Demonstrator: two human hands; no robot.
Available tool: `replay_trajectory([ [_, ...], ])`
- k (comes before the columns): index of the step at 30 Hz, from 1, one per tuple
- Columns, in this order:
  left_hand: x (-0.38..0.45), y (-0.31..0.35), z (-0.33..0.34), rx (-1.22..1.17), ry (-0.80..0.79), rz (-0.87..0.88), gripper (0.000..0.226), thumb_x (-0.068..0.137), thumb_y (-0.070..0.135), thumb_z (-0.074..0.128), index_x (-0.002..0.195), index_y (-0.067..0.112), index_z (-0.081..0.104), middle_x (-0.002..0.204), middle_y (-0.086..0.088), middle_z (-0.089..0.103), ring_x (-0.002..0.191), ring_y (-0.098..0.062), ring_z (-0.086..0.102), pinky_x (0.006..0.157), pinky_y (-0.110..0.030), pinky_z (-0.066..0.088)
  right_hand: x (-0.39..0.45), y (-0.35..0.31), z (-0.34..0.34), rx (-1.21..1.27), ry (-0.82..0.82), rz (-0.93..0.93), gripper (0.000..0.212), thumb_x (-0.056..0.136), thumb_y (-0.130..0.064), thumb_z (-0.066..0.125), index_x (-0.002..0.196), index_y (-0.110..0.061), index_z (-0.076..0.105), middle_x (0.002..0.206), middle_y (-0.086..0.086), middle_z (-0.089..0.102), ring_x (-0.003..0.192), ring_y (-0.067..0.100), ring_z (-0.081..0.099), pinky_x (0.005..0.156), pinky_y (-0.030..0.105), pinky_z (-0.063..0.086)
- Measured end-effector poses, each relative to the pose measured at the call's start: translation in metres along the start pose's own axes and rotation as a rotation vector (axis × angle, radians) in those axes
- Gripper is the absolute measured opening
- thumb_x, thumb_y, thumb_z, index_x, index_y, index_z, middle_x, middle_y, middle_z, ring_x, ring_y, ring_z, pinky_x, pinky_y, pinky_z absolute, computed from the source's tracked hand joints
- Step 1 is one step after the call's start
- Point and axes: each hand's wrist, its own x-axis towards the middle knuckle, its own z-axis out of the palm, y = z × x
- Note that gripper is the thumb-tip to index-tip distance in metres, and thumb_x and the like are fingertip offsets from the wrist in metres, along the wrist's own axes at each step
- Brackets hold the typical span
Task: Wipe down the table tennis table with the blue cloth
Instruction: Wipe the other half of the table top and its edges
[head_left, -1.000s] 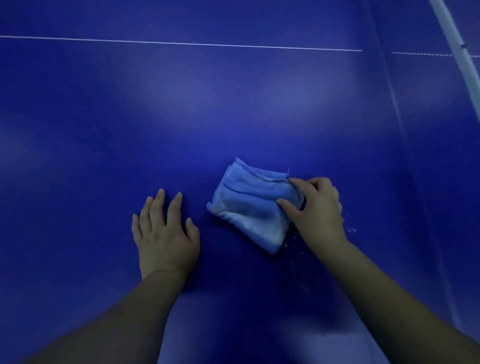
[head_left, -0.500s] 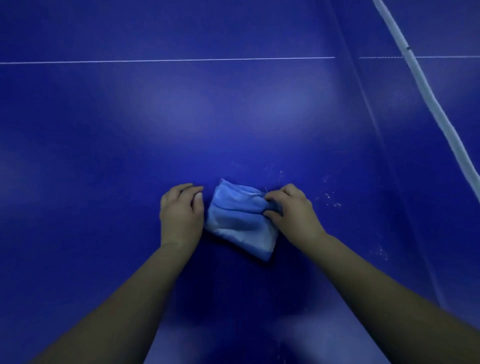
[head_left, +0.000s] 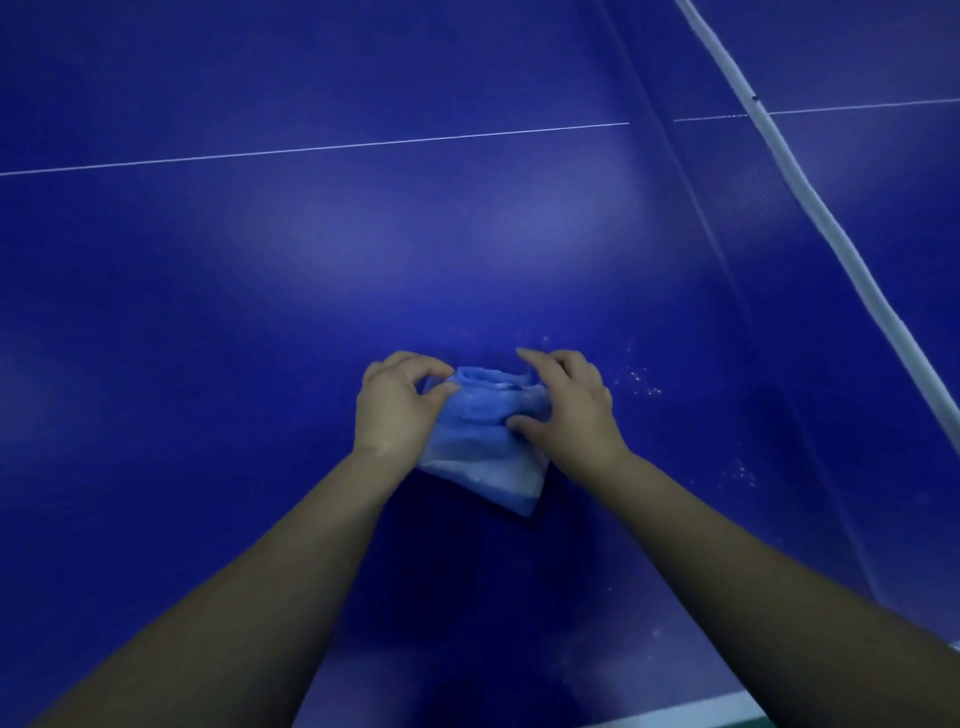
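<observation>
Not much to report on the person, you only get two bare forearms coming in from the bottom of the shot, no sleeves showing anywhere. The left hand (head_left: 397, 410) and the right hand (head_left: 569, 410) are both bare too: no gloves, no rings, no watch or wristband that I can make out. Nails look short and plain, though the light's pretty dim.

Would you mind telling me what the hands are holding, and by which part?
Both hold the blue cloth: left hand pinches its upper left corner, right hand grips its right edge.
</observation>
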Motion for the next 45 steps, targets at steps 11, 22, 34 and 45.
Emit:
replay_trajectory([
  [11,-0.037,0.017,-0.060,-0.286,-0.216,-0.001,0.023,0.090,0.004,0.063,0.081,0.025,0.059,0.067,0.013,0.065,0.067,-0.003,0.056,0.067,-0.014,0.042,-0.025,-0.010,-0.026,-0.074,-0.068,-0.236,0.017,0.078,-0.023,0.074,0.076,-0.019,0.057,0.067,-0.007,0.054,0.067,0.018,0.052,0.069,0.028,0.033],
  [22,-0.105,-0.041,-0.091,-0.072,-0.563,-0.143,0.022,0.095,0.018,0.061,0.074,0.016,0.066,0.068,0.006,0.069,0.058,-0.002,0.059,0.060,-0.016,0.046,-0.128,-0.022,-0.005,-0.008,-0.423,-0.352,0.022,0.075,-0.013,0.073,0.097,-0.020,0.074,0.095,-0.003,0.067,0.090,0.016,0.060,0.075,0.027,0.044],
  [34,-0.092,-0.048,-0.049,0.360,-0.339,0.153,0.026,0.089,0.028,0.069,0.114,0.026,0.070,0.115,0.011,0.060,0.100,-0.011,0.053,0.085,-0.028,0.047,-0.111,-0.031,0.027,-0.037,-0.086,-0.050,0.029,0.088,-0.031,0.067,0.115,-0.022,0.068,0.105,-0.003,0.061,0.101,0.019,0.053,0.088,0.036,0.046],
  [45,-0.077,-0.060,-0.040,0.545,-0.323,0.226,0.031,0.089,0.034,0.067,0.118,0.023,0.065,0.116,0.005,0.054,0.108,-0.019,0.049,0.083,-0.032,0.044,-0.095,-0.024,0.051,-0.243,-0.162,-0.008,0.031,0.084,-0.040,0.067,0.111,-0.025,0.062,0.105,-0.003,0.052,0.102,0.021,0.048,0.078,0.031,0.038],
])
